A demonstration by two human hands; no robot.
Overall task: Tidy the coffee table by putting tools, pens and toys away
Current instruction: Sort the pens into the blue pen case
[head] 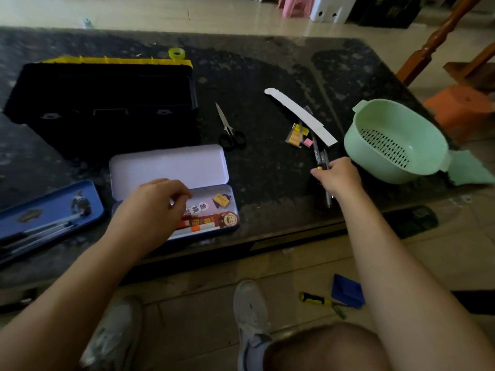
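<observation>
My right hand grips a bundle of dark pens above the dark stone coffee table. My left hand hovers with curled fingers over the open white pencil case, which lies at the table's front edge; whether it holds anything is hidden. The case's tray holds a cartoon sticker and small items. Black-handled scissors lie in the middle of the table. An open black toolbox with a yellow edge stands at the left.
A blue pencil case with pens lies at the left front. A white paper strip, small erasers, a tape roll and a green colander sit on the table. A yellow-black screwdriver lies on the floor.
</observation>
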